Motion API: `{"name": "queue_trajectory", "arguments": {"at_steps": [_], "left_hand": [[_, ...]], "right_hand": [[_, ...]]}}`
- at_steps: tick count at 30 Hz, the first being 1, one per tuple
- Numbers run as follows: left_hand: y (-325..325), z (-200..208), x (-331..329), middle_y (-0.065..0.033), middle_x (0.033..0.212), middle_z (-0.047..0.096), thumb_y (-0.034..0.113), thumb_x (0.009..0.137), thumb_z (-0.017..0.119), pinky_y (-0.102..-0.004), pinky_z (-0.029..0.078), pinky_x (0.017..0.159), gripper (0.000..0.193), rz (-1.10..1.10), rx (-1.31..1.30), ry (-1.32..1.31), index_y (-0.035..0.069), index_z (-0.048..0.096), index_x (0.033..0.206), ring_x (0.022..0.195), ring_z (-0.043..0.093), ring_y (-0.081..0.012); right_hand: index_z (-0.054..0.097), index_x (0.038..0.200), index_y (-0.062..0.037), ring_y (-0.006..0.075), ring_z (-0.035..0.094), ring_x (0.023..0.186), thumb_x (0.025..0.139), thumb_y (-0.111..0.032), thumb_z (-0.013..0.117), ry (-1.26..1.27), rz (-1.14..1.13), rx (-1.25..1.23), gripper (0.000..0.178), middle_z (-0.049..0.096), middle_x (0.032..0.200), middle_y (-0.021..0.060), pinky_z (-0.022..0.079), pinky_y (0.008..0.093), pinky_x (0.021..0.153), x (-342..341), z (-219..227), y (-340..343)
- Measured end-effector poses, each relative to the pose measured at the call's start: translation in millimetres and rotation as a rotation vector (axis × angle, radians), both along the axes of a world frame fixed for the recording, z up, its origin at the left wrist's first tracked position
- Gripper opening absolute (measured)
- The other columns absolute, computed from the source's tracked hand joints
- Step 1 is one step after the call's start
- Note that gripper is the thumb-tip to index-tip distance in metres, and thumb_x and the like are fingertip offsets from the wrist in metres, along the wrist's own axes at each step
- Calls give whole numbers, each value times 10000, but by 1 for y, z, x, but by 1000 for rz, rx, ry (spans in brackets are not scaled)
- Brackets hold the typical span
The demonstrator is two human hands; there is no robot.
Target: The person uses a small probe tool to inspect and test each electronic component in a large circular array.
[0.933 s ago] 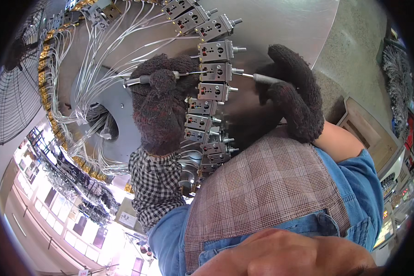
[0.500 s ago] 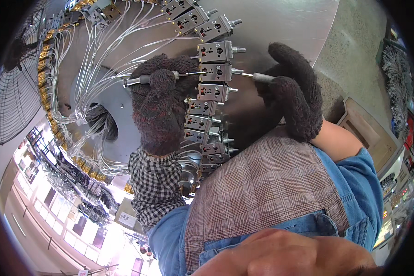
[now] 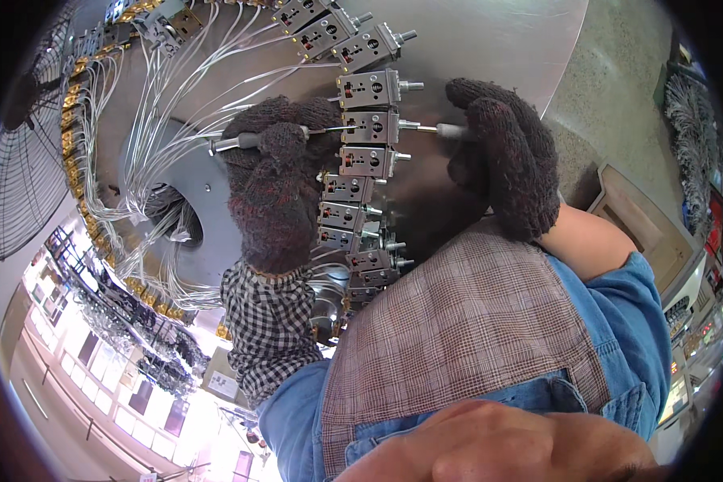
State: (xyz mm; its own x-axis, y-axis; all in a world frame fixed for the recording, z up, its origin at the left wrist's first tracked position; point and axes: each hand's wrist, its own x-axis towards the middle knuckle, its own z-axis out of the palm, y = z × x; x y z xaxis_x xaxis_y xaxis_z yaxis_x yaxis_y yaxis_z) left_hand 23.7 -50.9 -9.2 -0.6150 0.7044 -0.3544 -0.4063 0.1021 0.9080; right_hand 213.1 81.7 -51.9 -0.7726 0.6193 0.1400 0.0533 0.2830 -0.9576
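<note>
My left hand (image 3: 273, 181), in a dark knitted glove, is closed on a slim screwdriver (image 3: 243, 142) with a grey and metal handle. Its thin blade reaches into the side of a small metal switch box (image 3: 369, 127) with a round hole and a shaft. From the other side, my right hand (image 3: 512, 157), gloved alike, grips a grey-handled screwdriver (image 3: 450, 131). That tool's tip meets the end of the box's shaft, so both tools are in line with the one box. My right thumb is partly hidden in shadow.
Several like boxes (image 3: 367, 89) stand along the rim of a round metal table (image 3: 490, 36). White wires (image 3: 149, 120) run from a central hole (image 3: 177, 213) to brass-coloured parts (image 3: 70, 136) at left. A fan (image 3: 24, 177) stands far left; a wooden box (image 3: 643, 217) lies at right.
My right fingers have shifted and folded in closer around the screwdriver handle. My left hand holds its screwdriver at the same box. The whole scene has slid slightly left.
</note>
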Motion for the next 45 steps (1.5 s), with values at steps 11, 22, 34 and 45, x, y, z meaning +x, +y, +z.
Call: {"name": "queue_trajectory", "arguments": {"at_steps": [11, 22, 34, 45], "left_hand": [[5, -1, 0, -185, 1068, 530, 184, 915, 462, -382, 522, 814, 305, -38, 197, -124, 4, 398, 1152, 974, 570, -298], [1, 1, 0, -202, 1056, 551, 100, 898, 466, -461, 512, 813, 255, -10, 287, -171, 11, 437, 1135, 969, 576, -319], [-34, -20, 2, -171, 1113, 517, 162, 937, 388, -201, 515, 669, 335, 176, 249, -461, 40, 398, 1249, 822, 565, -124], [-4, -3, 10, -171, 990, 567, 159, 917, 465, -378, 563, 666, 219, 74, 253, -169, 10, 445, 1076, 854, 619, -304]], "right_hand": [[382, 1277, -37, 140, 528, 609, 899, -256, 473, -62, -221, -866, 446, 557, 718, 91, 427, 251, 534, -6, 33, -5], [382, 1276, -15, 146, 566, 715, 886, -139, 503, 91, -104, -755, 426, 575, 834, 106, 477, 254, 564, 8, 21, 0], [356, 1291, -18, 239, 575, 916, 878, -149, 528, 232, 20, -868, 466, 524, 1084, 176, 523, 350, 709, 5, 20, -12], [263, 1341, -24, 277, 429, 1191, 889, -41, 472, 104, 234, -454, 498, 468, 1237, 155, 393, 386, 969, -14, 13, 0]]}}
